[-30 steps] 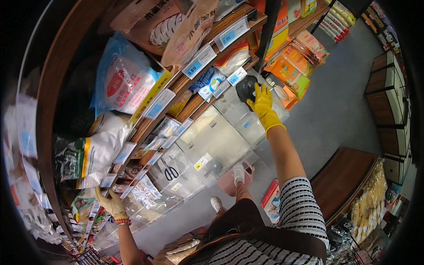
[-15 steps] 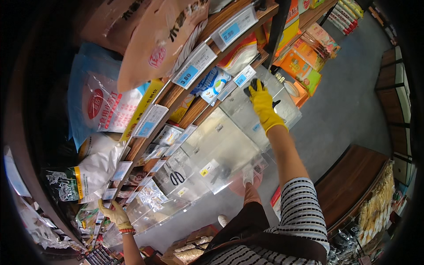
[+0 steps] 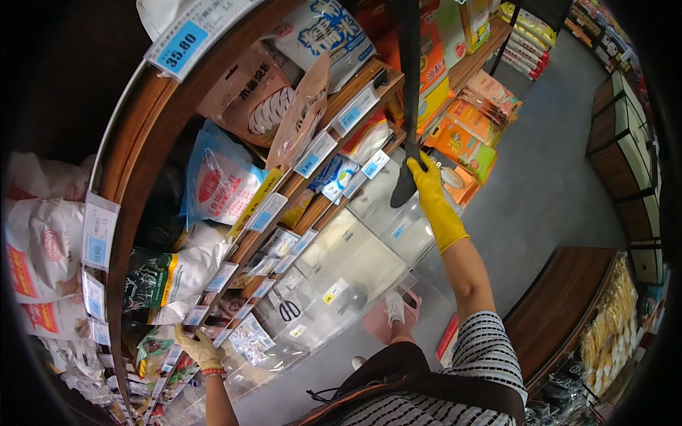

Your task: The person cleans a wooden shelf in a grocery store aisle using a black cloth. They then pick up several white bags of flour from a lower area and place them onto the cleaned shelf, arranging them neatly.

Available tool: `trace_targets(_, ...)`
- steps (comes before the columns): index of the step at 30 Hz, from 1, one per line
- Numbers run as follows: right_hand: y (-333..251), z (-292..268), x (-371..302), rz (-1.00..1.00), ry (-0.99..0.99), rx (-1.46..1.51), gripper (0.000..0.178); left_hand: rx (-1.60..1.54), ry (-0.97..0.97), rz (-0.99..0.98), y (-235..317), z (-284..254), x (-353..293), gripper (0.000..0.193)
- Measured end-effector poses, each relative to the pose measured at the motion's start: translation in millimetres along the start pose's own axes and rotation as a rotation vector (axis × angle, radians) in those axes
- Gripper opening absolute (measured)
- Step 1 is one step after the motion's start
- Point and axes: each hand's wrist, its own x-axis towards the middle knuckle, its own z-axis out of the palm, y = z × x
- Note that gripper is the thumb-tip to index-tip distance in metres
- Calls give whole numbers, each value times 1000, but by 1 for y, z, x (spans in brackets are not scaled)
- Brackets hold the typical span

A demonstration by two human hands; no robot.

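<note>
My right hand [image 3: 432,195], in a yellow rubber glove, is closed around a dark, elongated, flat thing [image 3: 403,188]; its exact kind I cannot make out. The thing hangs beside the black shelf post, above the clear bins [image 3: 369,238]. My left hand [image 3: 199,349] wears a cream glove with a red band at the wrist. Its fingers are hooked over the lower shelf edge, beside price tags [image 3: 196,314]. Close to it lies a white and black bag [image 3: 167,280]. A blue and white bag [image 3: 224,181] stands farther along the same shelf.
A wooden shelf [image 3: 145,121] with bagged goods curves along the left. Orange packages [image 3: 462,145] sit on the far rack. One foot rests on a pink stool [image 3: 383,326] below the bins. A dark wooden bench-like surface [image 3: 540,312] stands at right, with grey floor between.
My view has drawn back, showing more of the upper shelf. The dark thing in my right hand shows longer, pointing downward. My left hand stays at the lower shelf edge.
</note>
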Motion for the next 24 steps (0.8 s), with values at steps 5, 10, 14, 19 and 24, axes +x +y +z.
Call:
trace_targets(5, -127, 57, 24, -691, 228, -142, 42, -14, -40, 18, -1, -3, 2, 58)
trace_targets(10, -122, 90, 66, -847, 409, -420, 38, -52, -53, 123, 9, -2, 15, 59)
trace_targets(14, -114, 96, 22, -789, 124, -342, 38, -27, -158, 111, 12, -22, 6, 68)
trace_targets(19, -91, 68, -1, -954, -134, -665, 31, 11, 6, 125, 104, -52, -13, 74)
trace_targets(24, -134, 67, 25, -897, 150, -283, 34, -573, -292, 832, 254, -62, -6, 50)
